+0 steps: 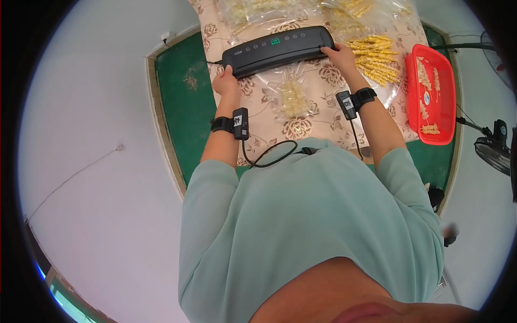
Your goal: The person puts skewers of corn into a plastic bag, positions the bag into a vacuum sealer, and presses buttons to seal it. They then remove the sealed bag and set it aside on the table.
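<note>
- Head view: I see both hands pressing down on the black vacuum sealer on the worktop; left hand flat on its near-left corner, right hand gripping its right end.
- Clear bag of pale snacks lies just before the sealer, mouth under the lid.
- Step, as I judge: sealing; next calls for steady pressure.
- Green display digits unreadable; red tray to the right.
</note>
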The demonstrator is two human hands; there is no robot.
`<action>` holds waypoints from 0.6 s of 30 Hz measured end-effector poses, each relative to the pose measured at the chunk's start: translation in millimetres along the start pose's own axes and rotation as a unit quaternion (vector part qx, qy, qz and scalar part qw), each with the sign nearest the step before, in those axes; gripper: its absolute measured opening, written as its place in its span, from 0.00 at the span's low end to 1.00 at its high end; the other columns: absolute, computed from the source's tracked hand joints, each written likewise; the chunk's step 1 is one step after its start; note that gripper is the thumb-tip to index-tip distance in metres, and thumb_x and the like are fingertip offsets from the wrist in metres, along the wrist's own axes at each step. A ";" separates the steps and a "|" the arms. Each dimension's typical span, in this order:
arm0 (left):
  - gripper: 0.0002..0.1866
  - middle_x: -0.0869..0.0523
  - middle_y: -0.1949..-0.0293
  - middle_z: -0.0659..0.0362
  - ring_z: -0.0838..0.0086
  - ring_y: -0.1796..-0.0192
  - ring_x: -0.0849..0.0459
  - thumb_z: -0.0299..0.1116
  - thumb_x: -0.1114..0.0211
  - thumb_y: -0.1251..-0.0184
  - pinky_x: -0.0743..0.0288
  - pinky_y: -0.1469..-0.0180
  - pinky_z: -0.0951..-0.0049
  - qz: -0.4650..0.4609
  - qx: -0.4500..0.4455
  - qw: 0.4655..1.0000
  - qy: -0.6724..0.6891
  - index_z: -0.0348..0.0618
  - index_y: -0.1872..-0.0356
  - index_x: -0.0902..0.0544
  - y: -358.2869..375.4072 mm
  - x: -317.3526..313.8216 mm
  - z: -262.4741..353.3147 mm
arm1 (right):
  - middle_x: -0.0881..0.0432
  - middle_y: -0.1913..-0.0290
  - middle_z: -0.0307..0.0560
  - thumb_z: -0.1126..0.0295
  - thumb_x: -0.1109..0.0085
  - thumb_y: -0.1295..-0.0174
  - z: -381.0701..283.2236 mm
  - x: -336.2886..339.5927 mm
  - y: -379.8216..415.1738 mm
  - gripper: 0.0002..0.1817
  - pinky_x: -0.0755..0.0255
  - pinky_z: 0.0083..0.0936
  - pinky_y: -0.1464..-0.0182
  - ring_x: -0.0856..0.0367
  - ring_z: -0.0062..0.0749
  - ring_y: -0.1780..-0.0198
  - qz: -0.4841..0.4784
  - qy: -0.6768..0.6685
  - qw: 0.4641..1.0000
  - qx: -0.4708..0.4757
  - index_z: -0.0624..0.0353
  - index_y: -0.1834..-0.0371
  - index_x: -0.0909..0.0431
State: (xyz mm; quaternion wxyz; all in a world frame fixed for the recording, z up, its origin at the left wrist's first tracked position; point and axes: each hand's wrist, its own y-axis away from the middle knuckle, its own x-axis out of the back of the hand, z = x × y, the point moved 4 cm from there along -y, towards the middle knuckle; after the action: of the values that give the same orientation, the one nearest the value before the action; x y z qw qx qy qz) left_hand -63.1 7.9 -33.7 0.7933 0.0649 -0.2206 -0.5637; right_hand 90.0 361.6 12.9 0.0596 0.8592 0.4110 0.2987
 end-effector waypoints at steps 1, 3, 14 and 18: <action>0.13 0.21 0.73 0.53 0.72 0.83 0.27 0.33 0.32 0.37 0.29 0.82 0.73 -0.027 0.052 0.998 0.031 0.30 0.67 0.22 9.5 3.2 14.3 | 0.17 0.60 0.53 0.59 0.32 0.50 -3.4 2.5 -0.8 0.29 0.19 0.27 0.69 0.15 0.34 0.65 0.003 0.060 0.998 0.023 0.73 0.51 0.22; 0.12 0.22 0.75 0.54 0.72 0.84 0.29 0.33 0.32 0.37 0.30 0.82 0.73 -0.055 0.106 0.991 0.060 0.32 0.68 0.23 13.0 4.1 17.8 | 0.18 0.57 0.56 0.57 0.32 0.50 -5.8 1.6 6.5 0.33 0.18 0.27 0.67 0.15 0.36 0.63 -0.006 0.023 1.000 0.007 0.73 0.47 0.25; 0.09 0.24 0.76 0.55 0.74 0.87 0.34 0.32 0.36 0.34 0.24 0.78 0.67 -0.126 0.089 0.988 0.006 0.36 0.69 0.24 -18.8 -5.4 25.6 | 0.24 0.46 0.68 0.38 0.42 0.43 2.5 -7.2 18.1 0.54 0.20 0.28 0.60 0.17 0.44 0.54 0.004 -0.064 0.997 0.040 0.75 0.30 0.51; 0.08 0.24 0.74 0.54 0.73 0.86 0.33 0.31 0.37 0.35 0.24 0.77 0.67 -0.136 0.056 0.989 -0.019 0.36 0.67 0.24 -19.8 -6.4 48.4 | 0.25 0.44 0.70 0.35 0.50 0.40 -7.9 -4.3 26.9 0.53 0.26 0.32 0.50 0.19 0.49 0.50 0.017 -0.019 0.998 0.050 0.76 0.30 0.51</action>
State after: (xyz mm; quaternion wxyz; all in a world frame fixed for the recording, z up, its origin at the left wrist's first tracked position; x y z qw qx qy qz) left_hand -102.4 13.8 0.8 0.7003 0.1278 -0.2559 -0.6540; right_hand 101.5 339.7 26.7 0.0190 0.8736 0.4097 0.2621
